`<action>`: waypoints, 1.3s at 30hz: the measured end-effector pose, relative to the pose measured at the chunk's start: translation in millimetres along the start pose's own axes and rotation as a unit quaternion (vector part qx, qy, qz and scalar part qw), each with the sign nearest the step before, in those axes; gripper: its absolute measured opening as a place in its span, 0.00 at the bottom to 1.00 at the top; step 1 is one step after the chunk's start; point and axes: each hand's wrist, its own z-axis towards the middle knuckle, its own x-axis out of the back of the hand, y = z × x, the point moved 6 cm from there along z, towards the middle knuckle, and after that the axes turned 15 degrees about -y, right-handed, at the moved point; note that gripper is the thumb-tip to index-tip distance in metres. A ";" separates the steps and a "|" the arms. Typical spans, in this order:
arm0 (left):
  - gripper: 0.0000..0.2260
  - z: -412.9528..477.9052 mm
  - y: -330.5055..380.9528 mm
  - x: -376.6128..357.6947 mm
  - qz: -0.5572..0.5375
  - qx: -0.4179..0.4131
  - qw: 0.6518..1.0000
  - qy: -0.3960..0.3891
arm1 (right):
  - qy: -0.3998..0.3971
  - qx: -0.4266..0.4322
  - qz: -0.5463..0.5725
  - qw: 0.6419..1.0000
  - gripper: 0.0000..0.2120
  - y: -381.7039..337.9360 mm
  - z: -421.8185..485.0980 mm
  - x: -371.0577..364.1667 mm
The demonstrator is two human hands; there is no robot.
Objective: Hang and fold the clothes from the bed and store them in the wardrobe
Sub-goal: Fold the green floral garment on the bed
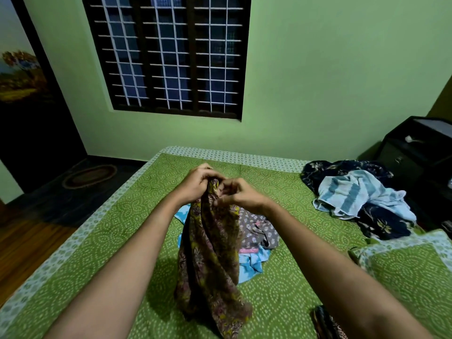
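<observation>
Brown patterned cloth hangs bunched from both hands, lower end trailing on green bed sheet below grip. Left hand: fingers curled round top edge. Right hand: pinches same edge just beside it. Behind hanging cloth, under grip: grey printed garment on light blue cloth. Well right of grip: striped towel atop dark floral cloth. Beyond grip: barred window.
</observation>
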 end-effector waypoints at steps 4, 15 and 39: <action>0.25 -11.1 5.5 17.3 -0.048 -0.008 0.997 0.053 | -0.116 -0.094 -0.153 0.977 0.16 6.5 -6.0 -10.5; 0.21 -17.3 -5.8 19.7 0.013 0.048 0.995 0.084 | -0.094 -0.302 -0.633 0.707 0.19 -3.5 -15.0 28.2; 0.28 -6.0 -5.2 3.1 -0.033 0.049 0.998 -0.007 | 0.158 -0.024 -0.139 0.977 0.18 -74.2 -70.0 82.3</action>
